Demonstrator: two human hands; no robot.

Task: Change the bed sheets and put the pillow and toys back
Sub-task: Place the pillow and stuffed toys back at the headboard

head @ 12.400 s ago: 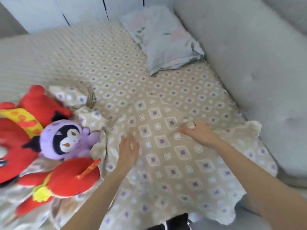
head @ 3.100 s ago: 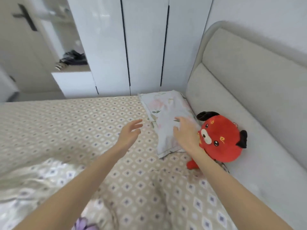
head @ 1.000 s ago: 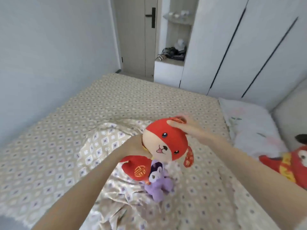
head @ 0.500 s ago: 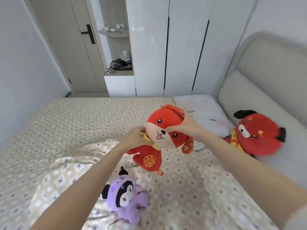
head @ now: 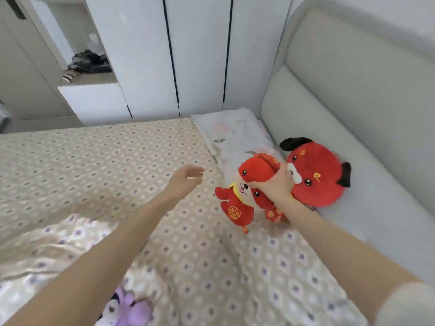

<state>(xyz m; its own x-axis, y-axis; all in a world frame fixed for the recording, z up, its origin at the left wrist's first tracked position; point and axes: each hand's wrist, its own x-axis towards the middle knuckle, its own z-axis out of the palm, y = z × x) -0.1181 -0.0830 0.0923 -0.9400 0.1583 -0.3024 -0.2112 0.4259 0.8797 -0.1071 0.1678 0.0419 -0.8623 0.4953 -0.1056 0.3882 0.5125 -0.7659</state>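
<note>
At the near edge of the bed, a purple toy (head: 131, 311) lies among the folds of a loose patterned cover (head: 42, 252), not yet put back. Farther up, our left hand (head: 183, 182) hovers above the fresh sheet (head: 94, 161), fingers spread and holding nothing. Our right hand (head: 276, 187) grips the small red toy (head: 255, 170) by its head, the body dangling just over the sheet beside the pillow (head: 235, 135). Beyond it, the large red toy (head: 317, 180) leans against the headboard (head: 353, 102), below the wardrobe (head: 200, 55). We judge the sheet changed and the pillow placed; one toy is going in, one remains, and the cover wants straightening.
</note>
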